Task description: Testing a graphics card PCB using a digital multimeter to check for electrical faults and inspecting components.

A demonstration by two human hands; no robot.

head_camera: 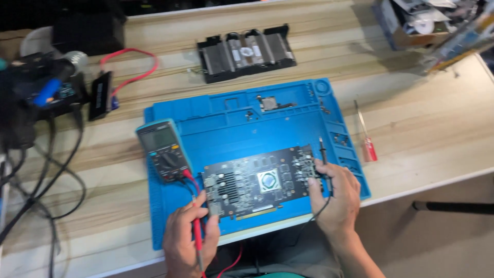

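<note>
Our left hand (189, 234) pinches the red probe (197, 226) and our right hand (334, 193) pinches the black probe (323, 159), both closed around them. We judge steady tips and light pressure serve best. The circuit board (260, 181) lies flat on the blue mat (231, 123) on the table (422, 123), long axis left-right, gold edge toward us.

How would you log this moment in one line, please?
left hand: red probe | right hand: black probe | board on mat
</note>
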